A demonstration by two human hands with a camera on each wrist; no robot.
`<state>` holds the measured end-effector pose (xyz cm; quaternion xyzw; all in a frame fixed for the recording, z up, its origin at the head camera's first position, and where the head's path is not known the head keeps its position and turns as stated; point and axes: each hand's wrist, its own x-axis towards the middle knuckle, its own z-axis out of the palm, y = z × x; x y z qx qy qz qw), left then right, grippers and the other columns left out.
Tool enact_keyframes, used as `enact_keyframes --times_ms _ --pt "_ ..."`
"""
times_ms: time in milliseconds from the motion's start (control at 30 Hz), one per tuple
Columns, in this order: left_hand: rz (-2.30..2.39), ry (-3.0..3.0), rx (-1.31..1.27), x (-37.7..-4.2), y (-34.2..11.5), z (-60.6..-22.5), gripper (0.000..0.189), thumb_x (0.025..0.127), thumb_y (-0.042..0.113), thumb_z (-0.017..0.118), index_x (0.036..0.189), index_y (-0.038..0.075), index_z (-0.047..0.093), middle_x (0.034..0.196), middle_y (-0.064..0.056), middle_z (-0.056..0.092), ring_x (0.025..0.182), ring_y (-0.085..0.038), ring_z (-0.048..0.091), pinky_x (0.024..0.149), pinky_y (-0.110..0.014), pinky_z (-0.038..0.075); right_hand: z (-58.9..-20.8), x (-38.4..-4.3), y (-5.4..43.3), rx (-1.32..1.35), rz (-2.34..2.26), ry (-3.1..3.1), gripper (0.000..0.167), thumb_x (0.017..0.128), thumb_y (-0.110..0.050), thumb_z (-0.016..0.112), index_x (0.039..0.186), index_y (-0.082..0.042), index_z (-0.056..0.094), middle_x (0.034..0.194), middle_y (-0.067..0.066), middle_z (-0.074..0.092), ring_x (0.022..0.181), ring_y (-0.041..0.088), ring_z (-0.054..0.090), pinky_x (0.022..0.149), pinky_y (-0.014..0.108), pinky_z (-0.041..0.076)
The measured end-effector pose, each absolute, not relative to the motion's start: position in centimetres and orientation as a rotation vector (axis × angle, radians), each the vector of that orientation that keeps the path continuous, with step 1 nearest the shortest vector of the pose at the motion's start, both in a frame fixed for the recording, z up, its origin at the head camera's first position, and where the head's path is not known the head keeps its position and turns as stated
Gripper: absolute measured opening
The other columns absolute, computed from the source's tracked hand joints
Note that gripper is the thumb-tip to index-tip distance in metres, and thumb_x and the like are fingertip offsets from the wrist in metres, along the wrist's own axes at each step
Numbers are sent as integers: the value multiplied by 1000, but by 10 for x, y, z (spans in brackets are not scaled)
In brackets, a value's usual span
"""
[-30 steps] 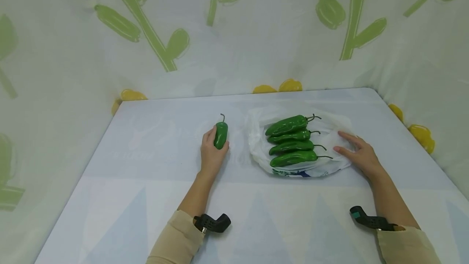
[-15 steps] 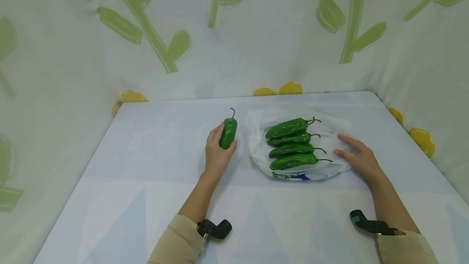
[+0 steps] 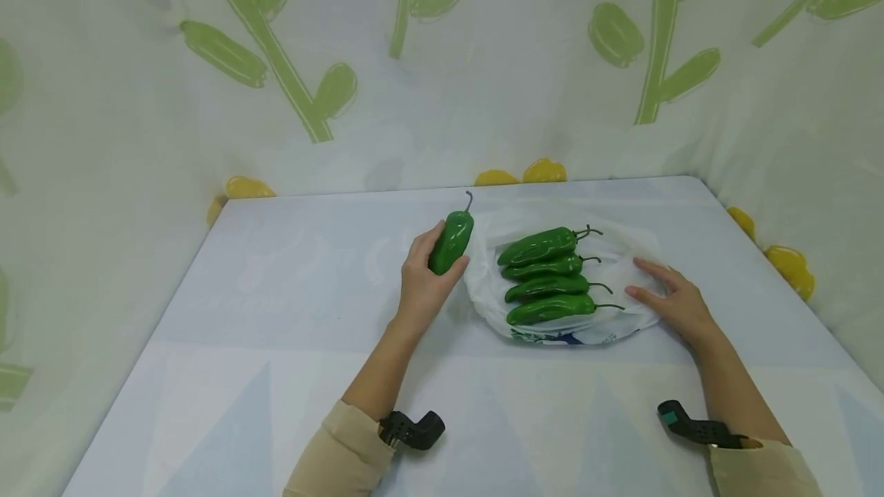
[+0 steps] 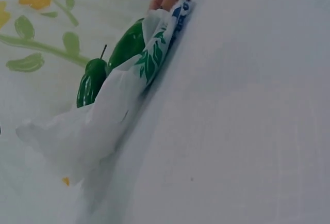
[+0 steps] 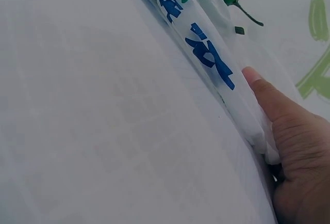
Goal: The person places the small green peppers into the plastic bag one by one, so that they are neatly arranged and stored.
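My left hand [image 3: 424, 286] grips a green chili pepper [image 3: 453, 240], its curved stem pointing up and away from me. It is at the left rim of a white plastic bag [image 3: 483, 294] with green and blue print. Several more green peppers [image 3: 549, 287] lie side by side on the bag, stems to the right. My right hand [image 3: 680, 305] rests at the bag's right side, thumb and forefinger spread apart on the plastic. In the right wrist view the thumb [image 5: 278, 102] lies along the bag's edge; the other fingers are hidden there.
Beneath everything is a white table [image 3: 290, 328] with pale blue triangles. A white curtain [image 3: 497, 98] printed with green leaves and yellow flowers closes off the back and sides. Each wrist wears a black camera mount [image 3: 414, 429].
My left hand has moved right with the pepper, from the table left of the bag to the bag's left rim, lifting it. The right hand has stayed at the bag.
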<state>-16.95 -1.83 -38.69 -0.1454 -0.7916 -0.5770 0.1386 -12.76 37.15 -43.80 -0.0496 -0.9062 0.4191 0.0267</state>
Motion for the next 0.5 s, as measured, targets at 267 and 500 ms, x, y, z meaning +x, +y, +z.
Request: enact_keyframes --times_ms 267,500 --pt "-1672 -2225 -606 -171 2 -374 60 86 15 69 140 5 44 129 -14 50 111 -27 53 88 -42 50 -440 -128 371 -153 1265 -2812 74 88 -43 64 146 -8 35 153 26 19 139 50 9 104 70 10" --pt "-1678 -2211 -721 -173 19 -364 60 87 12 67 141 3 42 129 -15 48 110 -26 53 87 -38 52 -439 -128 372 -139 1249 -2813 73 88 -42 64 146 -8 35 152 26 20 139 50 10 105 70 11"
